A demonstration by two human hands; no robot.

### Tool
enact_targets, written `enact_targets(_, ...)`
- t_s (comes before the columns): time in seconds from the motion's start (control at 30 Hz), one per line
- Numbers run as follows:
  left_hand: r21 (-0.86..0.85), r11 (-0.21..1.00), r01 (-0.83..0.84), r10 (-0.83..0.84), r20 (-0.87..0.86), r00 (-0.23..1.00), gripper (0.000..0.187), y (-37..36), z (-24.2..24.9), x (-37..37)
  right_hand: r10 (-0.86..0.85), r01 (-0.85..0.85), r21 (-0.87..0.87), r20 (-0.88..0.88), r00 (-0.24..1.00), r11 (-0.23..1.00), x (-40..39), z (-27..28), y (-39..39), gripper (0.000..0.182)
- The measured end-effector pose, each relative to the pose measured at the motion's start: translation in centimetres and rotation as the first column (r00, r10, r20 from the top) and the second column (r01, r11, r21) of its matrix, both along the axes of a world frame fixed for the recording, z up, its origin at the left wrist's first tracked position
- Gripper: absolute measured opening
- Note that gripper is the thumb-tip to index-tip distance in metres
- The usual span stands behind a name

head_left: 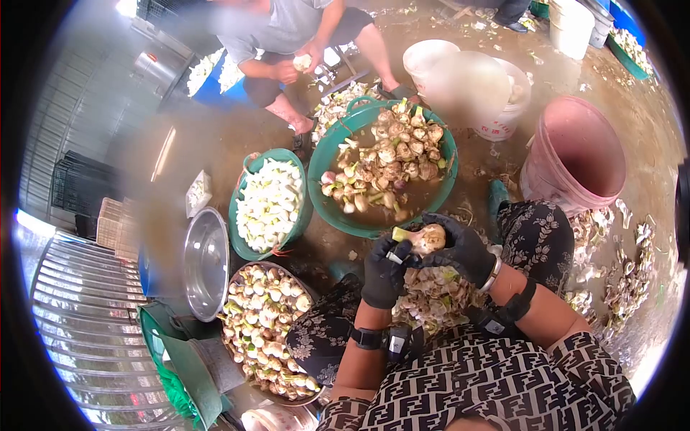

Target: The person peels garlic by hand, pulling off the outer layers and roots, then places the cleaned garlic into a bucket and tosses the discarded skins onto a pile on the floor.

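A garlic bulb (431, 239) with a short green stem is held up in front of me, over a pile of garlic peelings (438, 296). My right hand (466, 251), in a black glove, wraps its fingers round the bulb from the right. My left hand (384, 273), gloved too, is closed against the stem side of the same bulb. A small pale band or piece (394, 257) shows at the left fingers; what it is I cannot make out. Just beyond my hands stands a green tub (316, 197) with unpeeled garlic bulbs (402, 147) in murky water.
To the left are a green basket (241, 237) of peeled garlic, a metal basin (206, 266) and a wide pan (305, 397) of garlic. A pink bucket (578, 154) and white buckets (431, 57) stand right. A seated person (287, 43) holds garlic opposite.
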State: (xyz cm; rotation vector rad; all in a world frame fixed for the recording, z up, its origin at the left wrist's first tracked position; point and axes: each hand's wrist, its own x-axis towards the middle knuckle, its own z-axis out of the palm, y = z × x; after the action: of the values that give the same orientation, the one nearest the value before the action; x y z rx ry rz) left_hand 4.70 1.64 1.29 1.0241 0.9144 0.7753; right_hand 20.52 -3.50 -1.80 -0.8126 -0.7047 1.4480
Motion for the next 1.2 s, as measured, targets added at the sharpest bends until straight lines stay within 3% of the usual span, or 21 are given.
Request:
enact_targets(0.03, 0.008, 1.0, 0.003, -0.003, -0.003, 1.0, 0.016, -0.3, 0.0, -0.2, -0.003, 0.003, 0.008, -0.003, 1.0, 1.0, 0.0, 0.2, -0.3, 0.065)
enact_targets(0.1, 0.272, 0.958, 0.085, -0.049, -0.135, 0.99, 0.015, -0.9, -0.1, -0.6, 0.04, -0.042, -0.03, -0.077, 0.996, 0.999, 0.0, 0.4, -0.8, 0.06)
enact_targets(0.13, 0.279, 0.957, 0.084, -0.047, -0.138, 0.989, 0.015, -1.1, 0.1, -0.7, 0.041, -0.043, -0.023, -0.079, 0.996, 0.999, -0.1, 0.6, -0.9, 0.06)
enact_targets(0.2, 0.166, 0.986, 0.024, -0.015, -0.058, 0.998, 0.015, -1.6, 0.6, -0.7, 0.072, -0.107, -0.084, -0.341, 0.937, 0.991, -0.1, 1.0, -1.0, 0.053)
enact_targets(0.33, 0.165, 0.98, 0.113, -0.12, 0.036, 0.992, 0.02, -2.1, 1.8, -1.1, 0.086, -0.11, -0.065, -0.293, 0.952, 0.992, -0.1, 0.9, -1.3, 0.049)
enact_targets(0.37, 0.438, 0.875, 0.205, -0.125, -0.205, 0.971, 0.022, -2.1, 1.0, -1.3, 0.076, -0.088, -0.032, -0.262, 0.962, 0.996, -0.3, 1.1, -1.4, 0.044)
enact_targets(0.4, 0.638, 0.69, 0.341, -0.053, -0.425, 0.903, 0.023, -2.2, 0.5, -1.4, 0.064, -0.065, 0.0, -0.231, 0.971, 0.998, -0.4, 1.3, -1.5, 0.04)
enact_targets(0.43, 0.639, 0.69, 0.341, -0.053, -0.426, 0.903, 0.023, -2.2, 0.2, -1.7, 0.064, -0.065, 0.001, -0.231, 0.971, 0.998, -0.3, 0.8, -1.5, 0.04)
enact_targets(0.5, 0.298, 0.937, 0.184, -0.104, -0.264, 0.959, 0.025, -2.3, -0.4, -2.1, 0.184, -0.274, -0.124, -0.48, 0.858, 0.954, 0.2, -0.1, -1.3, 0.036)
enact_targets(0.53, 0.294, 0.937, 0.189, -0.109, -0.266, 0.958, 0.025, -1.8, -0.9, -2.4, 0.179, -0.271, -0.127, -0.483, 0.857, 0.954, 0.7, -0.4, -1.4, 0.036)
enact_targets(0.6, 0.704, 0.619, 0.347, 0.017, -0.454, 0.891, 0.025, -0.6, -1.4, -3.0, 0.328, -0.694, -0.222, -0.757, 0.565, 0.685, 1.5, 0.3, -1.6, 0.04)
enact_targets(0.63, 0.684, 0.646, 0.34, -0.035, -0.419, 0.907, 0.026, -0.5, -1.6, -3.1, 0.325, -0.742, -0.249, -0.78, 0.535, 0.622, 0.6, -0.1, -1.7, 0.044)
enact_targets(0.67, 0.683, 0.646, 0.341, -0.036, -0.419, 0.907, 0.026, -0.4, -1.5, -2.9, 0.427, -0.721, -0.277, -0.651, 0.627, 0.635, 0.5, 0.1, -2.2, 0.044)
enact_targets(0.73, 0.61, 0.693, 0.384, -0.105, -0.441, 0.891, 0.027, -0.9, -1.5, -2.5, 0.388, -0.743, -0.133, -0.785, 0.483, 0.656, 0.5, 1.1, -2.6, 0.036)
enact_targets(0.77, 0.312, 0.909, 0.276, -0.207, -0.236, 0.949, 0.023, -1.2, -1.7, -2.8, 0.389, -0.744, -0.134, -0.784, 0.483, 0.654, 0.6, 0.9, -2.6, 0.036)
enact_targets(0.87, 0.316, 0.935, 0.16, -0.073, -0.271, 0.96, 0.026, -1.8, -1.6, -3.1, 0.401, -0.664, -0.091, -0.734, 0.548, 0.742, 0.9, 0.8, -2.5, 0.04)
enact_targets(0.93, 0.348, 0.91, 0.224, -0.14, -0.25, 0.958, 0.031, -2.2, -1.2, -2.7, 0.343, -0.5, -0.103, -0.609, 0.715, 0.86, 1.4, 2.2, -2.6, 0.045)
enact_targets(1.0, 0.41, 0.857, 0.312, -0.239, -0.221, 0.946, 0.041, -3.2, -0.6, -2.8, 0.358, -0.508, -0.087, -0.609, 0.708, 0.857, 1.3, 1.5, -2.2, 0.046)
enact_targets(1.07, 0.339, 0.917, 0.209, -0.18, -0.116, 0.977, 0.041, -3.4, 0.2, -2.2, 0.38, -0.457, -0.013, -0.534, 0.755, 0.889, 0.9, 2.1, -1.9, 0.044)
enact_targets(1.13, 0.229, 0.956, 0.182, -0.165, -0.088, 0.982, 0.038, -3.2, 0.4, -2.3, 0.334, -0.44, -0.065, -0.555, 0.762, 0.896, 1.0, 2.2, -1.5, 0.04)
enact_targets(1.2, 0.119, 0.978, 0.169, -0.157, -0.105, 0.982, 0.031, -2.9, 1.3, -1.9, 0.266, -0.377, -0.193, -0.434, 0.861, 0.906, 1.2, -0.1, -0.8, 0.036)
